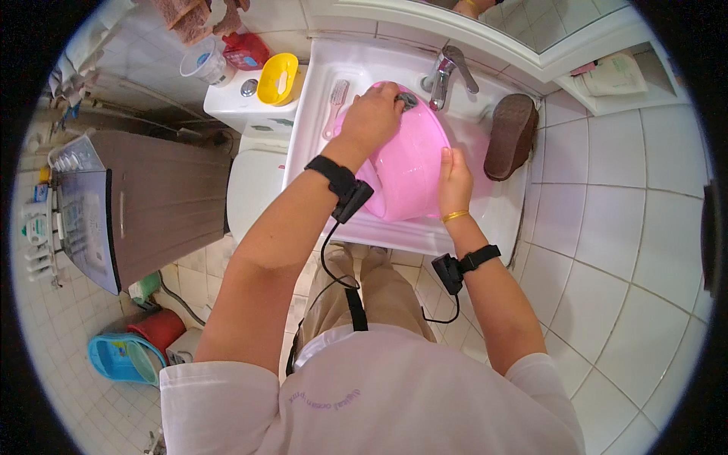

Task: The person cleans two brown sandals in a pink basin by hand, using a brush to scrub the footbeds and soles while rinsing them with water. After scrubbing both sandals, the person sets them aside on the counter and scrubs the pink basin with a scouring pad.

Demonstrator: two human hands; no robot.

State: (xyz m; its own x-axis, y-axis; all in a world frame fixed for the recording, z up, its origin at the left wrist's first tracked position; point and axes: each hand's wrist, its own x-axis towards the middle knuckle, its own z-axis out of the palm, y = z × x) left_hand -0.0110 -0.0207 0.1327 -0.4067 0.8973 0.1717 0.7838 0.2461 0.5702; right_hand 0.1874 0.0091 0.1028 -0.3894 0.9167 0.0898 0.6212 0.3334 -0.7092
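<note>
A pink plastic basin is tilted in the white washbasin, below the chrome tap. My left hand is at its far rim, the fingers closed on a crumpled grey cloth pressed against the pink plastic. On the near right, my right hand grips the basin's rim, thumb on top and the other fingers hidden. To the left a pink-handled scrubbing brush lies on the washbasin ledge. A brown shoe leans at the right side, its sole facing up.
On the toilet cistern stand a yellow soap dish, a red bottle and a clear plastic tub. A washing machine is at the left. Above the tap juts a mirror cabinet. Cables hang from both wrist straps.
</note>
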